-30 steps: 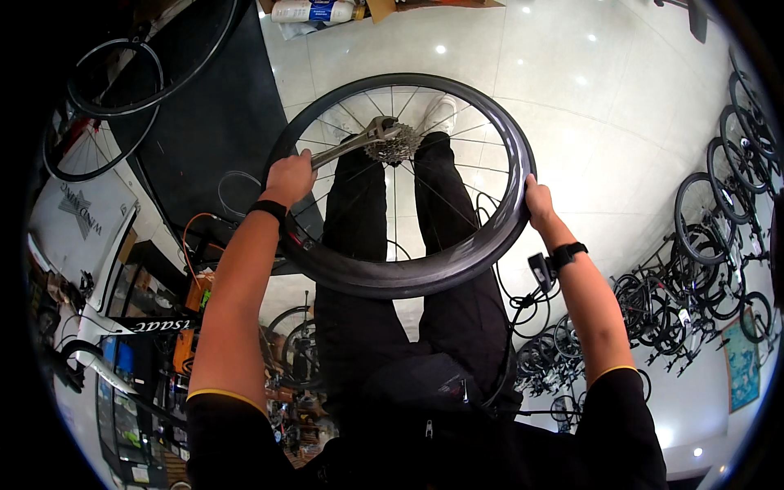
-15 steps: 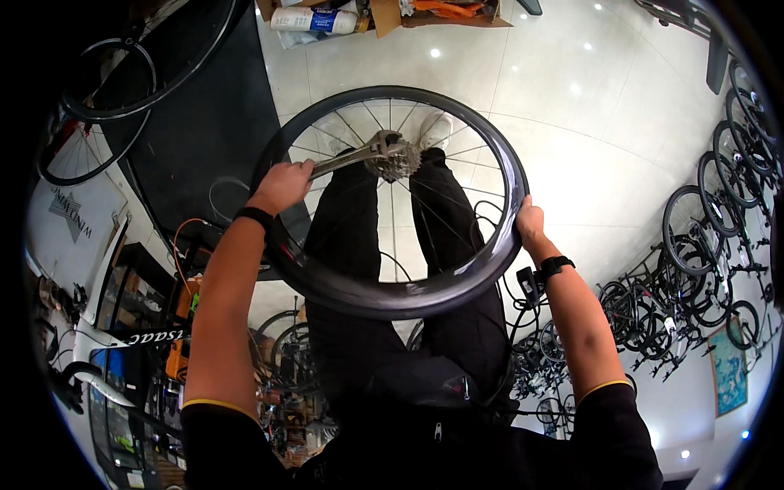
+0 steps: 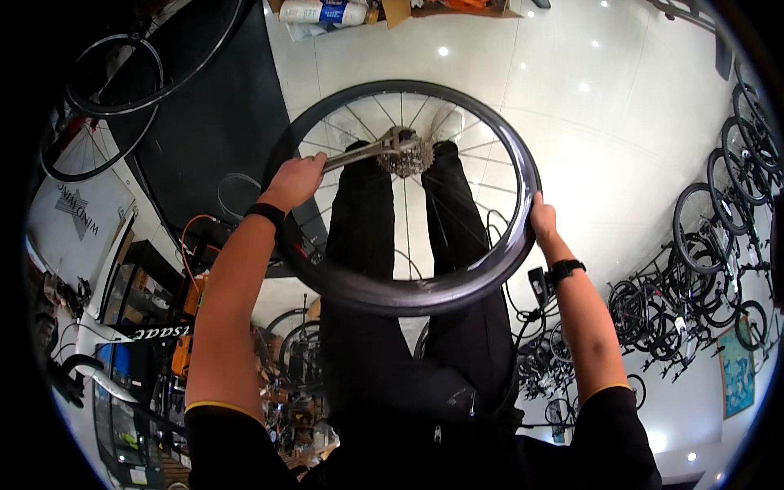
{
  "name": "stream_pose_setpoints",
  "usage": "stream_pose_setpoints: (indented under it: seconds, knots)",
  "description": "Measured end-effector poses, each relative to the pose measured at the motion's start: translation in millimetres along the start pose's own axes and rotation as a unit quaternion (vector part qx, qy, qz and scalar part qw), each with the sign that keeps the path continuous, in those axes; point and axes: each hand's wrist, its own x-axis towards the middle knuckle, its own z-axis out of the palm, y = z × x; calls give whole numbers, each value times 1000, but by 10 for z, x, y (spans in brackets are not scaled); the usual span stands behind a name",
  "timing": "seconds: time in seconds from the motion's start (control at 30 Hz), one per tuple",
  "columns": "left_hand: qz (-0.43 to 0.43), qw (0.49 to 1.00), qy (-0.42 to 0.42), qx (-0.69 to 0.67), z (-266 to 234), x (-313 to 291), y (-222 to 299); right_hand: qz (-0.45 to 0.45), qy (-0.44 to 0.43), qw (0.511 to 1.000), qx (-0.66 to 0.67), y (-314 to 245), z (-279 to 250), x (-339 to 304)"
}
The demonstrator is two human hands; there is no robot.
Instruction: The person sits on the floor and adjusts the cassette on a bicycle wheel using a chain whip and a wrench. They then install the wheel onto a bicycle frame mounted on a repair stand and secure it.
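Note:
A black deep-rimmed bicycle wheel [image 3: 425,296] stands in front of my legs, its cassette [image 3: 406,157] facing up toward me. My left hand [image 3: 296,181] is wrapped round the handle of a metal adjustable wrench [image 3: 359,155]. The wrench's head sits at the middle of the cassette; what its jaws grip is too small to make out. At the wheel's right side, my right hand [image 3: 544,220] is closed on the rim and tyre, its fingertips partly hidden behind them.
A black mat [image 3: 212,122] covers the floor at the left. An open cardboard box [image 3: 457,8] and a white bottle [image 3: 322,12] lie at the far edge. Many bicycles [image 3: 698,229] line the right side. A white bicycle frame [image 3: 96,327] and another wheel [image 3: 155,98] are at the left.
The wheel, wrench and both hands have shifted slightly right in view, along with the surroundings. Both grips look the same as before.

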Motion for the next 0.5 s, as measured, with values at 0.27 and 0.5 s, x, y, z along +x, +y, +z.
stream_pose_setpoints:
  seconds: [0.27, 0.5]
  knots:
    - [-44, 999, 0, -3, -167, -247, 331, -133, 89, 973, -166, -299, -152, -270]
    - [-76, 996, -34, -31, -227, -332, 465, -373, -142, 908, -125, -1566, -124, -913]
